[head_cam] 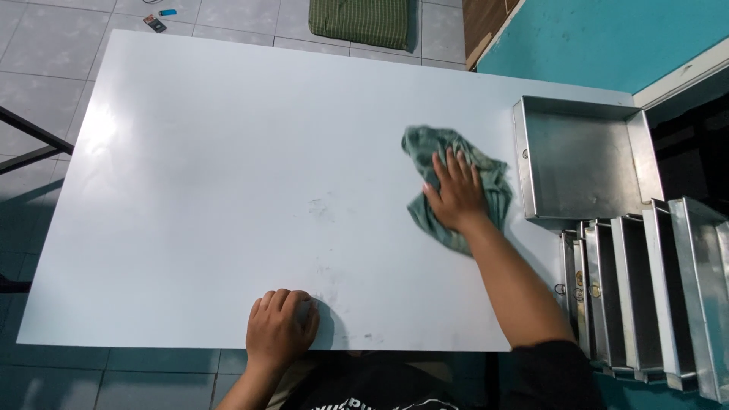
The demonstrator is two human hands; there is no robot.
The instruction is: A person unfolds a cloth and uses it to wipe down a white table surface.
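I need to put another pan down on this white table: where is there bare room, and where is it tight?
Bare: the table's whole left and middle, from the far edge to the left hand at the near edge. Also the far strip beyond the green cloth under the right hand. Crowded: the right edge, with the flat metal pan and the upright pans.

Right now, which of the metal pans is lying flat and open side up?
The square pan at the table's far right corner; the other pans stand on edge in a row.
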